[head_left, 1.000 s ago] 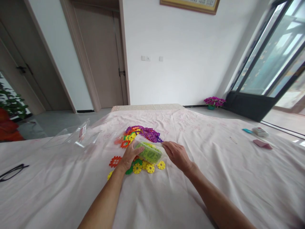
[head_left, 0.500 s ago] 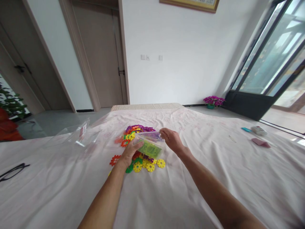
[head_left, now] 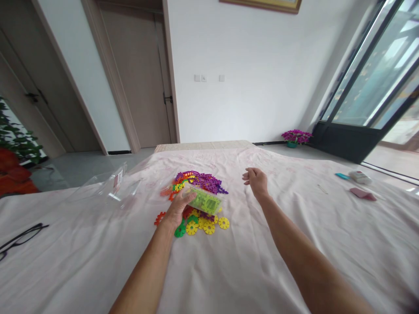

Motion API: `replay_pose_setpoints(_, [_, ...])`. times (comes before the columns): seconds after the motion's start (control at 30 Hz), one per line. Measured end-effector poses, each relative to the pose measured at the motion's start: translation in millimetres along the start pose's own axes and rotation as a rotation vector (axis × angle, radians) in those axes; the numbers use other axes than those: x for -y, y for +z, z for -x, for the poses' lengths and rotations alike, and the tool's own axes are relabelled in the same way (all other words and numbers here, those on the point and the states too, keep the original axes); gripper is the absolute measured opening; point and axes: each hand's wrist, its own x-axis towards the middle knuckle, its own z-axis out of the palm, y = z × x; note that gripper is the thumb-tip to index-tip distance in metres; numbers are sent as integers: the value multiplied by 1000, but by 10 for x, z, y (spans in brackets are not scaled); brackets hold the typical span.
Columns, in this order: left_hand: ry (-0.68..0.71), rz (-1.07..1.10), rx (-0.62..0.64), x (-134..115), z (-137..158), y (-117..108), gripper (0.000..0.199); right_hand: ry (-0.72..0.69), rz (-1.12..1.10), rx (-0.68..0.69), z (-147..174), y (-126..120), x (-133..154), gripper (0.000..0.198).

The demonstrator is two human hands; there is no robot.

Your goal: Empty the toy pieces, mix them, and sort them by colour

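My left hand (head_left: 178, 208) grips a clear plastic bag (head_left: 205, 202) by its left side, thumb on top. Yellow-green flat pieces show through the plastic. The bag is held over a pile of notched toy discs: yellow discs (head_left: 209, 226) and a green disc (head_left: 180, 230) lie in front of it, an orange-red disc (head_left: 159, 218) to the left. Behind the bag are many purple pieces (head_left: 209, 182). To the right, apart from the bag and above the cloth, my right hand (head_left: 257, 181) has loosely bent fingers, slightly apart, with nothing visible in them.
A pale pink cloth (head_left: 262, 261) covers the surface. Crumpled clear packaging (head_left: 118, 187) and black-framed glasses (head_left: 22, 237) lie to the left. At the far right are a white packet (head_left: 360, 177), a blue item (head_left: 342, 176) and a pink piece (head_left: 363, 194).
My right hand has let go of the bag's upper edge and moved right, away from it. The purple pieces behind are more exposed. My left hand keeps its hold on the bag.
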Motion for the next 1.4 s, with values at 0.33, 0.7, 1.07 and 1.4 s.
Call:
replay_pose_setpoints(0.33, [190,-323,-126,-672,-390,-31,94,196,-111,-60,385,-161,-622,31])
replay_pose_setpoints(0.7, [479,-1439,219,-994,-881,418,99,180,-165,-34,406,-212,-611,36])
replay_pose_setpoints(1.07, [720,-1526,347,-1064,-716,522,89,142,-153,-177,388,-239,-676,35])
replay_pose_setpoints(1.4, [877,-936,-120,-414,-277,134,104,-179,497,-223,448,-260,-598,44])
